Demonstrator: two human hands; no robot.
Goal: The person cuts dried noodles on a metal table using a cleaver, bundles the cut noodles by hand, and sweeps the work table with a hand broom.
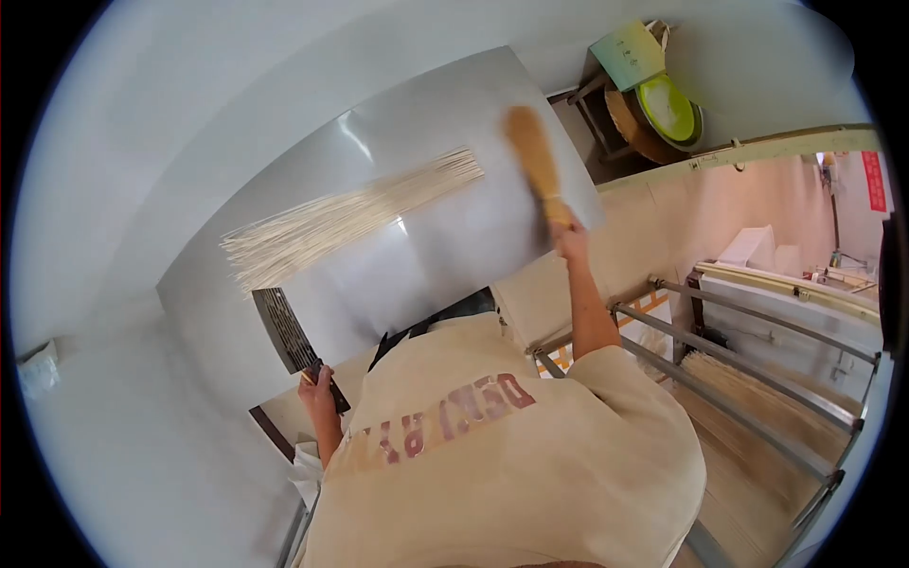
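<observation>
A long bundle of pale, thin strands like dried noodles (355, 213) lies across a shiny metal tabletop (417, 270). My right hand (570, 237) is closed round the handle of a brown brush (532, 151), whose blurred wide end is over the metal, to the right of the bundle. At the near left edge of the metal, my left hand (319, 386) grips the dark handle of a wide blade with a row of holes (287, 327). The blade's far end is close to the bundle's left end.
A metal rack (748, 369) stands at the right, with more pale strands (767, 402) beneath its bars. At the back right are a green basin (668, 109) and a box (628, 57). A white container (748, 248) sits beyond the rack.
</observation>
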